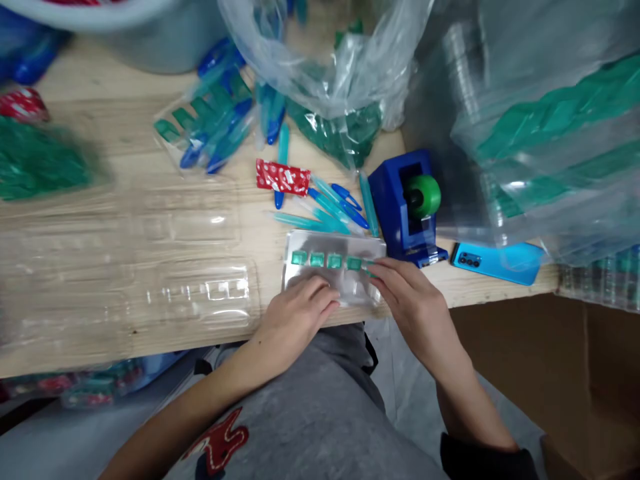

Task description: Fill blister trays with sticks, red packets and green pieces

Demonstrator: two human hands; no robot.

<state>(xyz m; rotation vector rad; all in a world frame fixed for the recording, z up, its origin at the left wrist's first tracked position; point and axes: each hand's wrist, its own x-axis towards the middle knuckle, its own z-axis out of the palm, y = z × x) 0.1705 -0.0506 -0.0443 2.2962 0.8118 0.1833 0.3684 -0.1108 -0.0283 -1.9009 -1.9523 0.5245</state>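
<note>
Fabric of a grey top [325,407] with a red patch [227,433] fills the nearest part of the view, between the person's forearms, and a brown cardboard box [520,360] stands low on the right. Just beyond the top, at the near edge of the wooden desk [271,267], lies a shiny tray [346,283] with four small green packets [317,259] in a row. The left grip [300,310] has its fingers curled on the tray's near side; whether it clasps the edge or only rests there, I cannot tell. The right grip [413,297] reaches the tray's right end, thumb and fingers pinched on a green piece [369,269] that they mostly hide. Clear plastic trays [203,287] lie to the left, and a blue phone [500,262], camera side up, lies to the right. Behind the shiny tray come a blue tape dispenser [390,207] and scattered turquoise and blue pens [335,208], with a red packet [283,177] dotted white lying across one of them. Farther back sit a clear bag [340,110] of green things and, to its left, a grey bucket [160,40], cut off by the frame.
</note>
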